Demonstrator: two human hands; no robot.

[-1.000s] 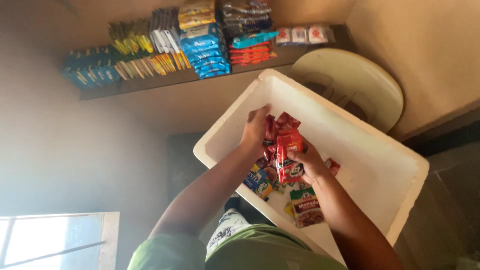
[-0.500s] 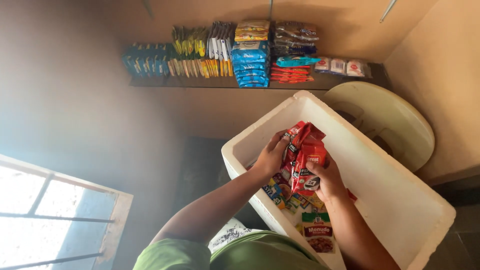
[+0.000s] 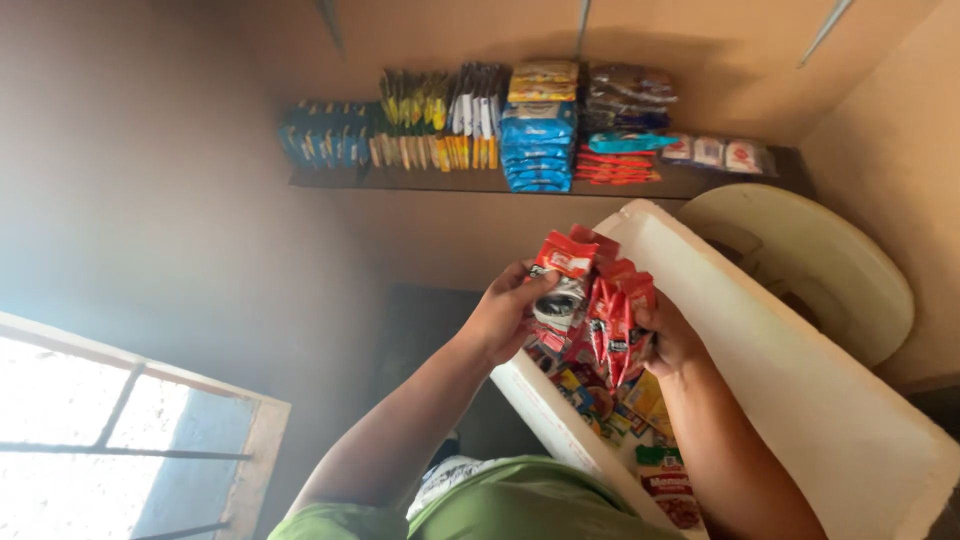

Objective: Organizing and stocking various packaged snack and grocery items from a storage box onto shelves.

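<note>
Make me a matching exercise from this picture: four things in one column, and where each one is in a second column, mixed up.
Things:
1. red packets
2. white foam box
3. blue packs
4. round cream plastic top

Places:
A. stacked on the wall shelf
B. behind the box, by the right wall
C. held between the left hand and right hand
D. under the hands, with mixed packets inside

Pairs: 1-C, 2-D, 3-A, 4-B

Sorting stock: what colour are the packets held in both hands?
Mostly red foil packets, with white and black patches; head view.
</note>
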